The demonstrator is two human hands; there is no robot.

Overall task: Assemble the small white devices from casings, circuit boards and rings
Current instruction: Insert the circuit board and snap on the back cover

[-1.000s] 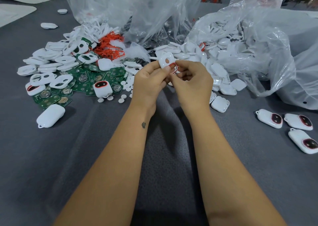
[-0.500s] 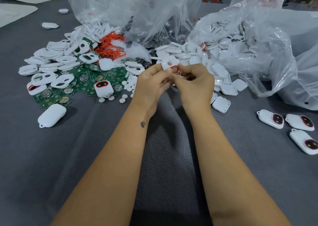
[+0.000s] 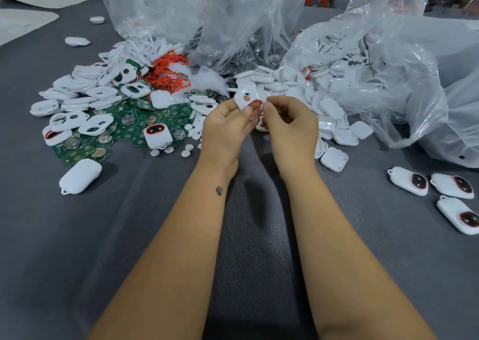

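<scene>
White casing front was light and stiff; your left hand pinched its edge, right hand pinched the pliable red ring.

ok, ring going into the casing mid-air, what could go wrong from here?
1. The left hand grips the white casing only at one edge while the right hand works the orange ring in; the ring may seat unevenly or pop out.
2. It is held above the loose casing pile; a dropped piece could get lost among lookalikes.
3. The plastic bag sags beside the right hand and might snag.
</scene>
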